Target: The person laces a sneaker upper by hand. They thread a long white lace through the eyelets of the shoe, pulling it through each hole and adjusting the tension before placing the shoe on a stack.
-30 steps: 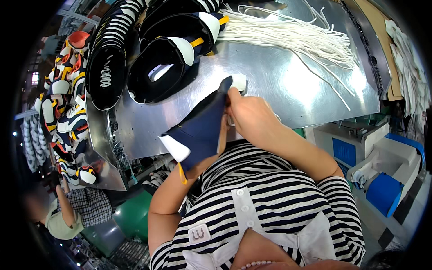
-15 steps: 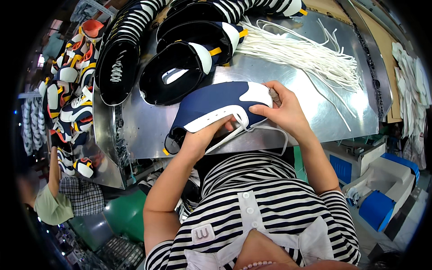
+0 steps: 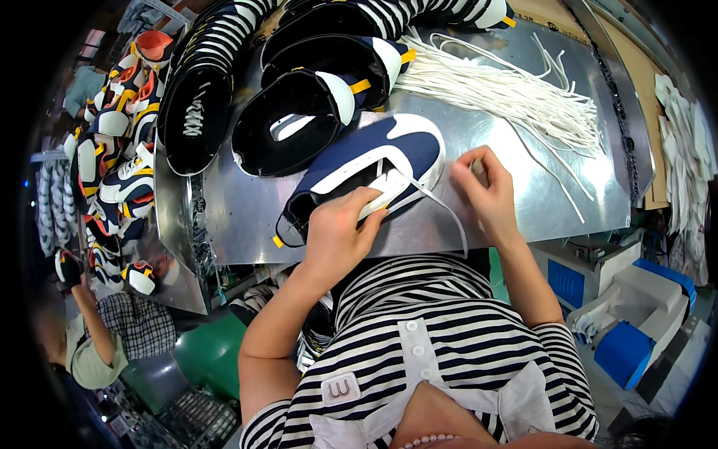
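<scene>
A navy and white shoe upper (image 3: 340, 161) lies tilted on the metal table in front of me, its toe pointing right and its lacing opening facing me. My left hand (image 3: 336, 228) grips the near edge of that opening, thumb and fingers pinched on the white eyelet strip. A white shoelace (image 3: 446, 212) comes out of the upper near the toe end of the opening and trails toward the table's near edge. Apart from the upper, to its right, my right hand (image 3: 488, 187) is closed with curled fingers around something small and greyish that I cannot make out.
Several black-lined uppers (image 3: 288, 146) stand beyond, and a long nested row (image 3: 196, 112) curves away at left. A bundle of white laces (image 3: 508, 93) lies at far right on the metal table (image 3: 538, 202). At left, a co-worker (image 3: 93, 352) sits by piled shoes (image 3: 123, 179).
The right hand has let go of the upper's toe and moved slightly right and down. The upper has turned so its opening shows. My left hand has shifted its hold onto the eyelet edge.
</scene>
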A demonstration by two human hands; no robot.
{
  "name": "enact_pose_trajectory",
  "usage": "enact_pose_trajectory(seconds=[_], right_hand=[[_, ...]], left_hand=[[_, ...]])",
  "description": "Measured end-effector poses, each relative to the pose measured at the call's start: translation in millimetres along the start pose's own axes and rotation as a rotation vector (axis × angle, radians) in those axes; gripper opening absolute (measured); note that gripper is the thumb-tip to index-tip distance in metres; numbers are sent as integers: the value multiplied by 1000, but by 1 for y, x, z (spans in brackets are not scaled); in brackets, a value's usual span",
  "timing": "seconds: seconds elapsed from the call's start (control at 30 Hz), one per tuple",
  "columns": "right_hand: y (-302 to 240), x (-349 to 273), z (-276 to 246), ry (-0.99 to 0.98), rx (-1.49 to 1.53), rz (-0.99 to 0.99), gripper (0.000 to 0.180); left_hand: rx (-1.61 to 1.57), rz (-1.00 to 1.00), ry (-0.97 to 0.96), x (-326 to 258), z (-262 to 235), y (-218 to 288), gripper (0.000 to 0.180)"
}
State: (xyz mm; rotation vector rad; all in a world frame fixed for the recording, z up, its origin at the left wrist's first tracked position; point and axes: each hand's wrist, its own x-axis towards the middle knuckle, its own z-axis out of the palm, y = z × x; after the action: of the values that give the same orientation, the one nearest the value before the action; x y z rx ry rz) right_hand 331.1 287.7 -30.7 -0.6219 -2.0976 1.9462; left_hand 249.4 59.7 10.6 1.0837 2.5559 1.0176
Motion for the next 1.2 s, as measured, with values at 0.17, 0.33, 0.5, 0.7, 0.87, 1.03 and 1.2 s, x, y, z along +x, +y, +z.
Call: enact_pose_trajectory(seconds=[0.17, 0.33, 0.5, 0.7, 0.87, 1.03, 1.2], right_hand=[[3, -16, 4, -276, -162, 26, 12], [-11, -42, -3, -549, -224, 4, 14], [2, -103, -62, -627, -526, 17, 14], [1, -112, -70, -502, -227, -156, 8], [-17, -48, -19, -245, 59, -21, 14], [-26, -4, 9, -259, 28, -216, 15], [-7, 15, 19, -151, -63, -362, 18]], left_hand=[[-11, 105, 63, 5, 1, 15, 19], [-17, 102, 180, 5, -15, 21, 20], [-241, -57, 358, 10, -67, 43, 16], [-198, -108, -124, 0, -29, 19, 22], [160, 21, -222, 4, 0, 12, 29], [244, 121, -158, 4, -6, 34, 26], [242, 43, -221, 23, 2, 46, 25]])
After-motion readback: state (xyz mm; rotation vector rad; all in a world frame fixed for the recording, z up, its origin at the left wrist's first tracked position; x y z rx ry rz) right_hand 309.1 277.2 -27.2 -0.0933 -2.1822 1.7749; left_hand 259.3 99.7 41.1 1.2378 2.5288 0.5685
